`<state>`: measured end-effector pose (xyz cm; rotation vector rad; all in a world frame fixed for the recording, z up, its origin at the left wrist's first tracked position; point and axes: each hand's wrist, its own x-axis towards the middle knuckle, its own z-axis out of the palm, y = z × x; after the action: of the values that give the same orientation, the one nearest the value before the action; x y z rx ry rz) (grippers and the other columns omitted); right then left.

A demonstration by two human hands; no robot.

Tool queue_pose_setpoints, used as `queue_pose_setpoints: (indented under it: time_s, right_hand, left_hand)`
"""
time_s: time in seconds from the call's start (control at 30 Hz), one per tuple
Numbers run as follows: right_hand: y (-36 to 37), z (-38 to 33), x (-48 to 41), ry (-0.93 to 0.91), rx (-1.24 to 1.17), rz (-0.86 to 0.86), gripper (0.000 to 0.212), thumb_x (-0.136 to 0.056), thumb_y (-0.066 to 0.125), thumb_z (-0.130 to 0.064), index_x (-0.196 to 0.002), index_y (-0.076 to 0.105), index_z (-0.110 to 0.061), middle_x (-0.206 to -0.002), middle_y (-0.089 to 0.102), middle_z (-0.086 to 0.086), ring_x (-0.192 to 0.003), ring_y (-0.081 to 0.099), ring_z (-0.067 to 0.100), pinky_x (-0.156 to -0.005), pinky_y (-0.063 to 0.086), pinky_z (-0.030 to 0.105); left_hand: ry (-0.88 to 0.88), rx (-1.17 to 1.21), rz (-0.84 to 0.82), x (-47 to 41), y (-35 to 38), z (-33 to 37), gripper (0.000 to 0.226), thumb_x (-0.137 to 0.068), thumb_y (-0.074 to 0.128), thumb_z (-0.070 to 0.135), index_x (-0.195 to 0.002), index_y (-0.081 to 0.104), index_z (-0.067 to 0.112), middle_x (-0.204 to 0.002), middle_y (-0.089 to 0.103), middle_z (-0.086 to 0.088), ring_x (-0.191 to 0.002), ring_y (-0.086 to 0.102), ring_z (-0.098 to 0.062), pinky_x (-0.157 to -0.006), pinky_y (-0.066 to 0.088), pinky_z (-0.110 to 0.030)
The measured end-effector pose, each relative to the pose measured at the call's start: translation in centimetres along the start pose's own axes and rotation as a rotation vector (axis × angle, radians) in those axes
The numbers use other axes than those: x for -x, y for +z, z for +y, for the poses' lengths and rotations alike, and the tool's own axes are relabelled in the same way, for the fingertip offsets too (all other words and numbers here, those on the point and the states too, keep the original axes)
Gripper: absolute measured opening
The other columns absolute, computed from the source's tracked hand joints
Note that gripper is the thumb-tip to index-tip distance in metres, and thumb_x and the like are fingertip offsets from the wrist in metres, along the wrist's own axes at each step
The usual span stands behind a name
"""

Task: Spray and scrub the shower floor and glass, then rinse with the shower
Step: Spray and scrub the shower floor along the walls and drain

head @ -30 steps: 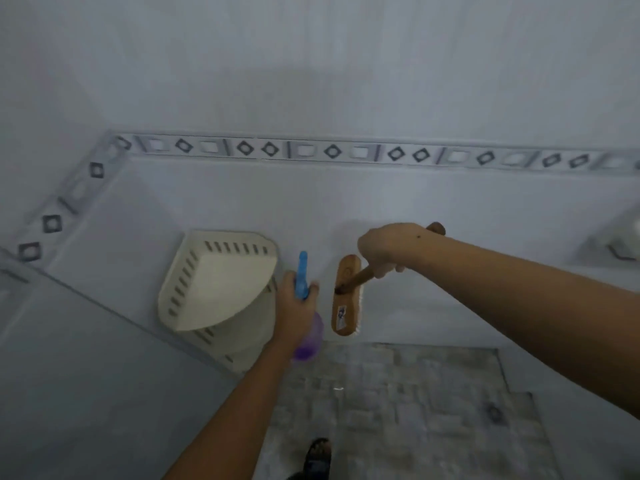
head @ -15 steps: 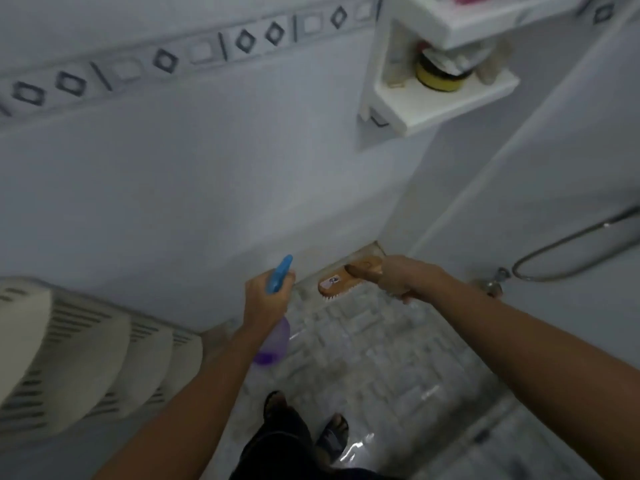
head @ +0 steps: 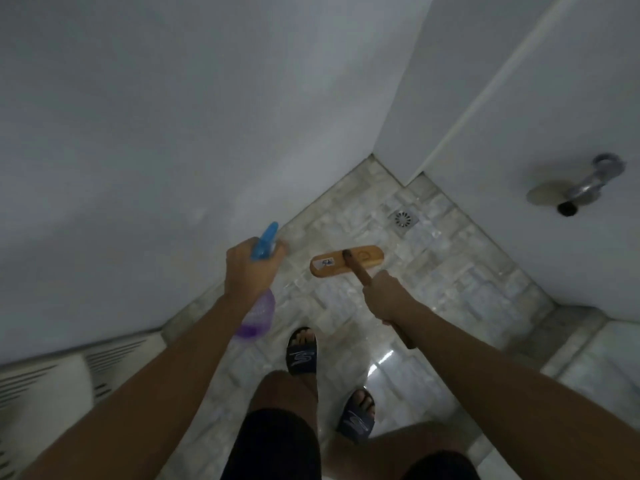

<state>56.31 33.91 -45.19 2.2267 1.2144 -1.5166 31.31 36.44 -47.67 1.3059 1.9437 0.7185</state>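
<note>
My left hand [head: 250, 270] grips a spray bottle [head: 259, 311] with a blue trigger head and purple liquid, held over the left side of the shower floor [head: 450, 271], nozzle pointing toward the wall corner. My right hand [head: 386, 296] grips the wooden handle of a scrub brush [head: 346, 261]. The brush's flat wooden head lies level just over the grey mosaic tiles, in front of my feet; contact with the floor is unclear.
A round floor drain [head: 402, 219] sits near the far corner. A chrome wall fitting [head: 588, 185] sticks out of the right wall. A cream slatted corner shelf [head: 52, 393] is at lower left. My sandalled feet [head: 302, 351] stand on the wet floor. A raised curb [head: 571, 341] borders the right.
My view has swung down from the wall and shelves to the floor. The brush has come down from near the wall to floor level, and the spray bottle has dropped lower.
</note>
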Motion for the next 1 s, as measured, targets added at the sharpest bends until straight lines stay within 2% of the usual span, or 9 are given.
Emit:
queue_pose_setpoints:
  time_s: [0.17, 0.23, 0.37, 0.5, 0.6, 0.67, 0.73, 0.87, 1.0]
  right_hand:
    - [7.2, 1.6, -12.6, -0.022, 0.050, 0.025, 0.026, -0.102, 0.052, -0.025, -0.117, 0.046, -0.005, -0.106, 0.053, 0.010, -0.090, 0.061, 0.025, -0.069, 0.053, 0.036]
    - [9.9, 2.4, -17.9, -0.045, 0.084, 0.034, 0.022, -0.102, 0.052, -0.025, -0.113, 0.047, -0.006, -0.102, 0.052, 0.007, -0.084, 0.057, 0.022, -0.067, 0.049, 0.033]
    - [14.1, 3.3, -26.8, -0.123, 0.173, 0.089, 0.015, -0.102, 0.052, -0.021, -0.101, 0.041, -0.010, -0.094, 0.050, 0.005, -0.078, 0.053, 0.019, -0.064, 0.043, 0.030]
    - [16.0, 3.4, -32.7, -0.222, 0.259, 0.122, 0.013, -0.104, 0.048, -0.021, -0.104, 0.046, -0.008, -0.108, 0.059, 0.013, -0.079, 0.053, 0.022, -0.067, 0.044, 0.032]
    - [16.6, 3.1, -35.9, -0.269, 0.222, 0.074, 0.014, -0.105, 0.044, -0.024, -0.103, 0.040, -0.010, -0.105, 0.059, 0.015, -0.072, 0.058, 0.024, -0.053, 0.049, 0.032]
    - [16.6, 3.0, -36.4, -0.264, 0.158, 0.008, 0.014, -0.107, 0.039, -0.026, -0.107, 0.038, -0.012, -0.096, 0.055, 0.013, -0.066, 0.061, 0.026, -0.039, 0.046, 0.027]
    - [16.3, 3.3, -36.3, -0.286, 0.203, -0.027, 0.018, -0.108, 0.034, -0.029, -0.110, 0.039, -0.011, -0.100, 0.055, 0.012, -0.070, 0.060, 0.024, -0.044, 0.047, 0.028]
    - [16.1, 5.8, -35.0, -0.260, 0.375, -0.059, 0.043, -0.109, 0.027, -0.041, -0.124, 0.047, -0.007, -0.108, 0.057, 0.010, -0.079, 0.056, 0.018, -0.063, 0.046, 0.030]
    - [17.5, 4.4, -35.6, -0.213, 0.296, -0.014, 0.039, -0.108, 0.032, -0.044, -0.123, 0.048, -0.011, -0.099, 0.056, 0.003, -0.079, 0.056, 0.015, -0.063, 0.044, 0.029]
  left_hand:
    - [0.026, -0.083, -0.041, -6.1, 7.5, -10.3, 0.051, -0.081, 0.075, 0.030, -0.047, 0.040, 0.018, -0.047, 0.045, -0.001, -0.046, 0.041, -0.013, -0.050, 0.035, -0.028]
    - [0.012, -0.126, -0.036, -8.7, 10.7, -14.9, 0.052, -0.081, 0.075, 0.029, -0.046, 0.039, 0.021, -0.048, 0.048, -0.006, -0.047, 0.045, -0.016, -0.051, 0.039, -0.032]
    - [0.010, -0.126, -0.047, -12.3, 15.8, -22.9, 0.040, -0.077, 0.076, 0.041, -0.055, 0.051, 0.019, -0.053, 0.054, -0.001, -0.049, 0.053, -0.019, -0.051, 0.051, -0.037]
    - [-0.022, -0.093, -0.036, -14.5, 19.4, -27.7, 0.040, -0.074, 0.079, 0.048, -0.060, 0.060, 0.015, -0.056, 0.060, -0.002, -0.055, 0.066, -0.026, -0.055, 0.056, -0.036]
    - [-0.097, -0.104, 0.035, -15.5, 21.8, -30.6, 0.046, -0.072, 0.075, 0.052, -0.056, 0.057, 0.013, -0.053, 0.057, -0.003, -0.052, 0.064, -0.024, -0.051, 0.052, -0.036]
    - [-0.056, -0.047, 0.049, -15.6, 22.4, -32.0, 0.044, -0.075, 0.078, 0.044, -0.054, 0.056, 0.013, -0.051, 0.054, -0.002, -0.047, 0.053, -0.018, -0.049, 0.049, -0.037]
    - [0.016, 0.038, 0.077, -15.6, 22.2, -32.9, 0.042, -0.078, 0.083, 0.035, -0.053, 0.056, 0.017, -0.051, 0.053, -0.004, -0.047, 0.049, -0.016, -0.050, 0.047, -0.035]
    - [0.077, 0.144, 0.181, -16.2, 21.2, -34.6, 0.048, -0.080, 0.084, 0.035, -0.058, 0.059, 0.000, -0.052, 0.057, -0.016, -0.046, 0.052, -0.022, -0.050, 0.050, -0.039]
    - [0.247, 0.096, 0.228, -15.7, 20.9, -36.2, 0.051, -0.086, 0.076, 0.037, -0.053, 0.050, 0.010, -0.047, 0.044, -0.007, -0.045, 0.040, -0.013, -0.043, 0.042, -0.038]
